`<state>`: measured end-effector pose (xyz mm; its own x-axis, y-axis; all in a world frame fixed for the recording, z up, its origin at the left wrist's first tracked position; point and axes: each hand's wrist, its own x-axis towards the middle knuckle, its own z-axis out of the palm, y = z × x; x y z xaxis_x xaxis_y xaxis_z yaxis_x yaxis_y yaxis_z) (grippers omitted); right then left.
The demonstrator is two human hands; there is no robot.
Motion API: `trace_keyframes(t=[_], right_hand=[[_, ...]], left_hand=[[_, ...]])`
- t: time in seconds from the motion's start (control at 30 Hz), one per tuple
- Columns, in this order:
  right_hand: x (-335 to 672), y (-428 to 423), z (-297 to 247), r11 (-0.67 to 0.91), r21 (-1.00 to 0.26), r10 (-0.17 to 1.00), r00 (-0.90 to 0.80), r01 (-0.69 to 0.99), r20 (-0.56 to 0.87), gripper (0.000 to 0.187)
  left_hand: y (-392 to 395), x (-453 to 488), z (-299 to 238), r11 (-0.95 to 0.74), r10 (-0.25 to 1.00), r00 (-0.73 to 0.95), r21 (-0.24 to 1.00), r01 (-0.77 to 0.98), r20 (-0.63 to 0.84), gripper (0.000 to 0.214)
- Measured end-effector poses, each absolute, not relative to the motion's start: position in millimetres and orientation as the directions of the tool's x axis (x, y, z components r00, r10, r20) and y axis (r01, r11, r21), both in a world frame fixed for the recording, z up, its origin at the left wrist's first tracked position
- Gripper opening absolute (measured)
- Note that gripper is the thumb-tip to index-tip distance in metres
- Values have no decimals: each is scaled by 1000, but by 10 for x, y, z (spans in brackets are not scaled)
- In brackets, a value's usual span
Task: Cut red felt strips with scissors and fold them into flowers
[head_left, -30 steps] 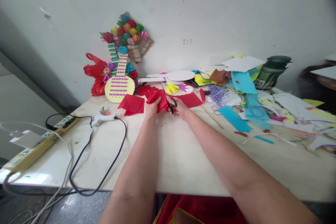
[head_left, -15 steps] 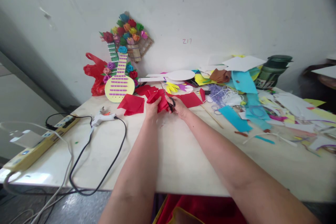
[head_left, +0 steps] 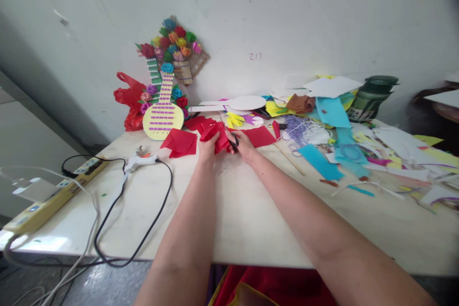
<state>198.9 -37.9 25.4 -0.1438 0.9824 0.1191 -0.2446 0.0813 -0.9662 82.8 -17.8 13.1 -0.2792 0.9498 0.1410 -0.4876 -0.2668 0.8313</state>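
Observation:
My left hand (head_left: 208,147) is closed on a folded piece of red paper (head_left: 217,135), held just above the table at the far middle. My right hand (head_left: 245,146) grips black-handled scissors (head_left: 231,139) whose blades point up into the red paper. Both forearms stretch forward over the pale table (head_left: 233,210). More red paper pieces lie flat to either side, one (head_left: 180,142) on the left and one (head_left: 260,136) on the right.
A white glue gun (head_left: 140,161) with a black cord lies left of my hands, beside a yellow power strip (head_left: 53,196). A paper guitar (head_left: 163,112) and paper flowers lean on the wall. Coloured paper scraps (head_left: 333,153) cover the right side, and a green jar (head_left: 371,98) stands behind.
Hands and scissors have stayed nearly in place; the right hand has shifted very slightly towards the red paper.

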Motion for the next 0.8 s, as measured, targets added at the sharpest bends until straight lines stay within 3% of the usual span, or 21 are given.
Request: trace_keyframes(t=[0.23, 0.8], right_hand=[[1965, -351, 222, 76, -965, 991, -86, -250, 101, 38], [2022, -439, 327, 42, -975, 961, -258, -217, 98, 39]], left_hand=[[-180, 836, 146, -271, 950, -277, 817, -509, 142, 34], [-210, 833, 154, -256, 959, -239, 824, -506, 152, 33]])
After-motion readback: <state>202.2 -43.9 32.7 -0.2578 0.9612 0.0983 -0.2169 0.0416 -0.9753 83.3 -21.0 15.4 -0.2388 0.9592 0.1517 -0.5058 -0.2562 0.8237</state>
